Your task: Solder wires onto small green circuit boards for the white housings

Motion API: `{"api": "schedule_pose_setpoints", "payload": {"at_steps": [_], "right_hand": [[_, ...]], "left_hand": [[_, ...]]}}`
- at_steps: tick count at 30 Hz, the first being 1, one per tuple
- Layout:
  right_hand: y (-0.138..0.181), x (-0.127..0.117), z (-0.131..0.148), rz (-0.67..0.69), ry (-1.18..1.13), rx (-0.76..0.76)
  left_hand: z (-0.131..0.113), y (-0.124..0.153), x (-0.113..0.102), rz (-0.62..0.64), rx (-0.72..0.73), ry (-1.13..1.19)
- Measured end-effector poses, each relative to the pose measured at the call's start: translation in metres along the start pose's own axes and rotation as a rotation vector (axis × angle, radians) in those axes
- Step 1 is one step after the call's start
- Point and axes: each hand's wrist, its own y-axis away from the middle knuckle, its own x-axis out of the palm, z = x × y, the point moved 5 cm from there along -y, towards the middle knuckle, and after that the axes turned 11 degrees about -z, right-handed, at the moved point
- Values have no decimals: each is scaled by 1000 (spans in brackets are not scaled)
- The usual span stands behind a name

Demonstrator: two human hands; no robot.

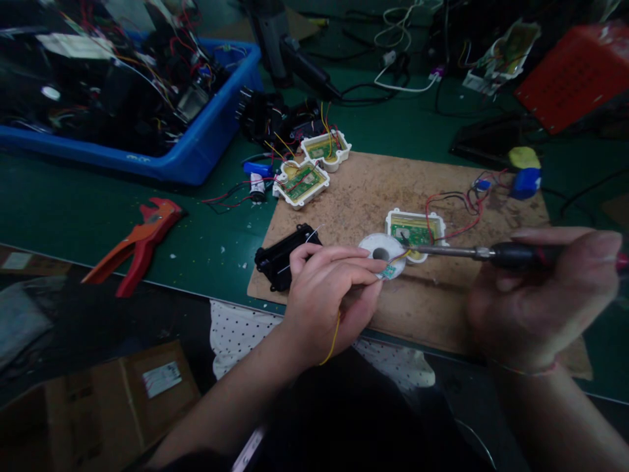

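My left hand is closed at the edge of a white, round spool that looks like a solder reel. A yellow wire hangs below this hand. In my right hand is a soldering iron, held nearly level and pointing left. Its tip is close to the spool's right side and to thin wires there; whether they touch I cannot tell. Just behind lies a white housing with a green circuit board, partly covered by the spool and iron. Red and black wires join it to a small blue part.
A brown board lies on the green table. Two more white housings, a black case and orange-red cutters lie leftward. A blue crate holds wired parts. Back right are a red box and a yellow sponge.
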Motion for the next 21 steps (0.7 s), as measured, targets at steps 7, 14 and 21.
{"api": "schedule_pose_setpoints", "payload": {"at_steps": [7,14,21], "right_hand": [[0,-1,-1,-4,-83,-53],[2,4,3,91,-50,-45],[1,5,1,41,-21,-87]], "left_hand": [[0,-1,0,-15,9,-6],[2,1,0,9,11,-5],[2,1,0,6,8,0]]}}
